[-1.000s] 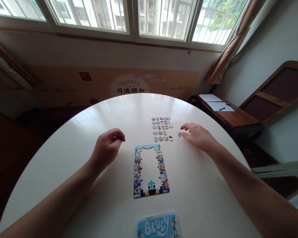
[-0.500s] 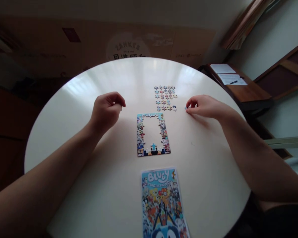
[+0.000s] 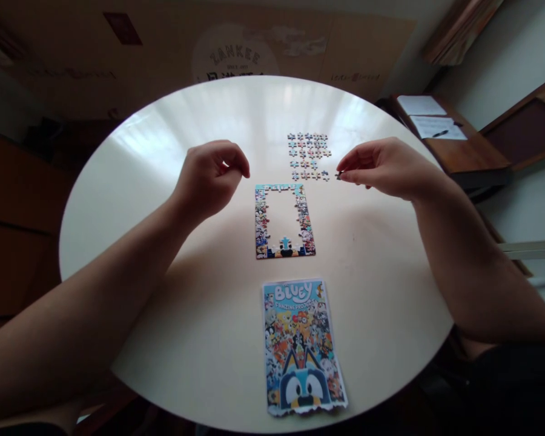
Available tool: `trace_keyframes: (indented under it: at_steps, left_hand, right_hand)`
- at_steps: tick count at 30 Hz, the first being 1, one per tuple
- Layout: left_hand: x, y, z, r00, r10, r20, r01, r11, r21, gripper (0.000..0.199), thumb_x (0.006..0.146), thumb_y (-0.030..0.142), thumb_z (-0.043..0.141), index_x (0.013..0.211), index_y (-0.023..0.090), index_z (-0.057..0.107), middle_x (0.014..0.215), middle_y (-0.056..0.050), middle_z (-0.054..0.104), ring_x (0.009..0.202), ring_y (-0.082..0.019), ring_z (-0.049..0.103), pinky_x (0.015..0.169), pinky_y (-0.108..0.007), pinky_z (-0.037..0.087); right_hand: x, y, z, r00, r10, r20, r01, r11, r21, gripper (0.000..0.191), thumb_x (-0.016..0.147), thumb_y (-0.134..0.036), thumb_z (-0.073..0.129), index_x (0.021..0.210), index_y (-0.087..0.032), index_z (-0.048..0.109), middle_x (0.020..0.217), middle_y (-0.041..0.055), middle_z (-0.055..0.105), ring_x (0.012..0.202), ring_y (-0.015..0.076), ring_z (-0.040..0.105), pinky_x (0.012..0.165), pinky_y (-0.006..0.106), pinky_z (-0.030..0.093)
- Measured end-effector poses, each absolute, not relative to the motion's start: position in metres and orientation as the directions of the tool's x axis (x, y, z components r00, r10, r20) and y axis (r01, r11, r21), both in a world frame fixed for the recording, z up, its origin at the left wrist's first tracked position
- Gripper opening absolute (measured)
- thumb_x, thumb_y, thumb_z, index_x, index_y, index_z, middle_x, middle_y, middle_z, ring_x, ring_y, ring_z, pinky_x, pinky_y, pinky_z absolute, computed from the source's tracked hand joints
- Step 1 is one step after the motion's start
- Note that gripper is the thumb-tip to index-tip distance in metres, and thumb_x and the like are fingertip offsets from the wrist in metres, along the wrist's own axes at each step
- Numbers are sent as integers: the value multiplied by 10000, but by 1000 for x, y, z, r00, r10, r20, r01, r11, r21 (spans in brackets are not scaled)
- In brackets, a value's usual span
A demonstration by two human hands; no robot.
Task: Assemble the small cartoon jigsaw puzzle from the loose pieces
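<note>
One printed sheet point(image 3: 304, 351), lettered "BLUEY" and ragged along its lower edge, is laid flat at the near side of the round white table point(image 3: 200, 339). Beyond it, apart from its top edge, a partly assembled puzzle point(image 3: 307, 227) is set down: the border is joined on all four sides, bare tabletop is framed within, and a light-blue section is seen jutting up from the bottom edge.

To the left of the puzzle's top corner, the left hand point(image 3: 211, 178) is held with its fingers curled in toward the thumb; whether anything is enclosed cannot be told. On the other side, the right hand point(image 3: 381, 169) is held over the table, and one small dark puzzle piece point(image 3: 338, 175) is pinched between thumb and fingertips, just beside the right end of the nearest row of loose pieces point(image 3: 305, 175).

Those loose pieces are spread in several rows beyond the puzzle, between the hands. Farther off to the right, papers point(image 3: 438, 128) and a pen point(image 3: 440, 133) are borne by a brown side table point(image 3: 476, 154). Behind the round table, a panel point(image 3: 163, 54) marked "ZANKEE" is seen.
</note>
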State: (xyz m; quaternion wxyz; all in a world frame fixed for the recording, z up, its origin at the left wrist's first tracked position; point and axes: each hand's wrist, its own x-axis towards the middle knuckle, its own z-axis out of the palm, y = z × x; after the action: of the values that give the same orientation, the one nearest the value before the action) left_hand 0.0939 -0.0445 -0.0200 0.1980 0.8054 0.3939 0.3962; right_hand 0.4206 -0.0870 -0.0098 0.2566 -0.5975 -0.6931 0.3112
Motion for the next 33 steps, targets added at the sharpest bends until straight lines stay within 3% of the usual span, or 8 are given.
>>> trace_keyframes:
  at_steps: [3,7,9,15,23,33]
  left_hand:
    - [99,-54,-15,534,744,401,469,-655,593,193,748,87,522,736,181,690,736,-13,659,672,-128,570,626,-278,431]
    - [104,-64,-11,702,692,165,478,-631,610,131,839,264,630,865,186,731,743,-24,686,677,-147,611,625,-274,465]
    - [105,-67,-10,766,630,126,440,-657,612,140,842,301,654,863,200,749,775,-33,696,677,-150,622,619,-275,474]
    - [103,-69,-11,852,496,166,297,-719,628,144,860,279,680,951,227,780,887,-49,714,710,-146,650,670,-274,515]
    - [102,-69,-16,877,444,183,234,-728,644,130,878,255,690,967,242,783,905,-47,714,707,-132,648,679,-256,525]
    - [102,-68,-15,895,382,230,183,-785,592,146,889,226,669,980,218,782,887,-47,705,706,-122,642,677,-241,529]
  right_hand:
    - [385,-102,-11,-266,963,-38,516,108,-850,253,807,-330,760,1010,-179,747,825,39,706,684,142,614,555,291,483]
    - [350,-115,-19,-421,901,-110,381,65,-922,279,827,-270,726,1094,-189,713,831,31,738,685,134,636,564,268,501]
    - [343,-116,-23,-461,875,-148,342,21,-940,278,836,-254,711,1104,-184,686,816,25,738,666,125,630,552,255,495]
    - [342,-112,-28,-504,841,-198,266,-67,-962,260,847,-253,717,1089,-179,653,751,-1,715,616,102,598,526,222,458]
    - [338,-116,-28,-547,814,-197,179,-116,-977,233,837,-229,735,1051,-186,654,805,16,741,727,137,678,656,261,517]
    - [337,-115,-31,-519,827,-216,148,-161,-976,240,808,-273,786,842,-177,569,727,-1,680,627,89,588,522,205,405]
